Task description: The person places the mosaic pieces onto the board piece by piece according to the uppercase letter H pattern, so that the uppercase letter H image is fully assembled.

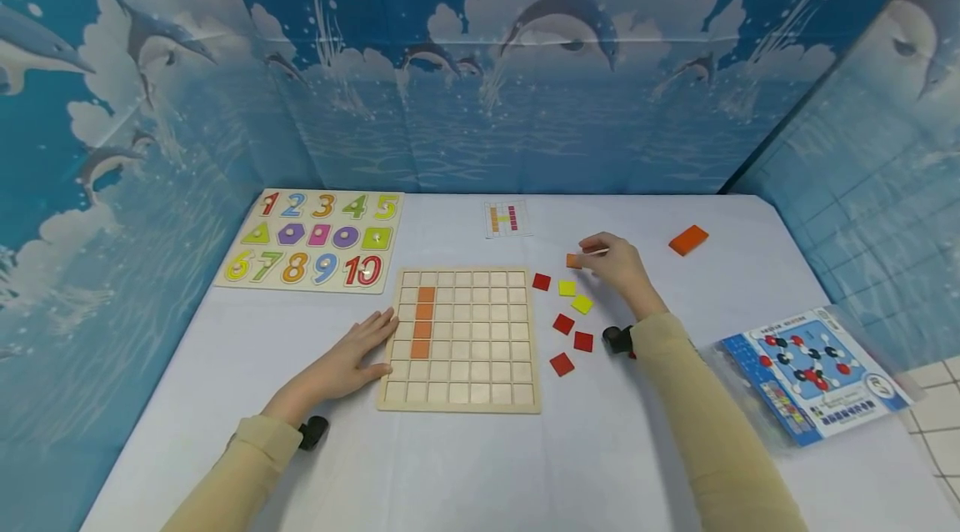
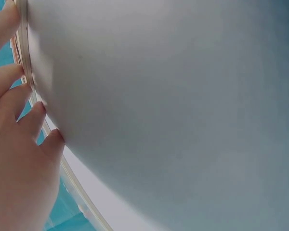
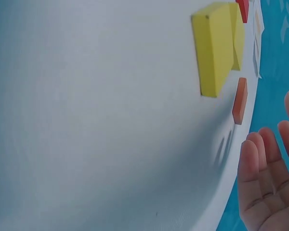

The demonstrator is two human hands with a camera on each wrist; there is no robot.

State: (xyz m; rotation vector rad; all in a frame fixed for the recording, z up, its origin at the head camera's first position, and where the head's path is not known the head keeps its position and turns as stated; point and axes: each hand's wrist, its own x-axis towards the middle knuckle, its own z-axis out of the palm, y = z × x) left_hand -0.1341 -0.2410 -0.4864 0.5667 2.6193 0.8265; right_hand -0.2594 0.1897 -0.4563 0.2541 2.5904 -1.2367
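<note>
At the far left of the desk lies a number board, clear of the work. The left hand grips nothing; its spread fingers touch the left edge of the grid board, the left forearm angling in from the near left. I judge that contact an adequate brace, though slightly firmer pressure would guard against sliding. Four orange tiles fill a run in the second column. The picture card lies beyond the grid board, in plain sight for checking. To the right sit red tiles and two yellow tiles.

The right hand is released, fingers lightly bent near the loose orange tile, which lies on the desk just beyond the yellow pair; the right wrist view shows a gap between fingertips and tile. The right forearm slants in from the near right. Recommended: lower the fingertips, pinch the tile by opposite edges, and lift straight up, sparing the yellow neighbours a nudge. Further right, an orange block and a bagged packet lie apart from the fingers
</note>
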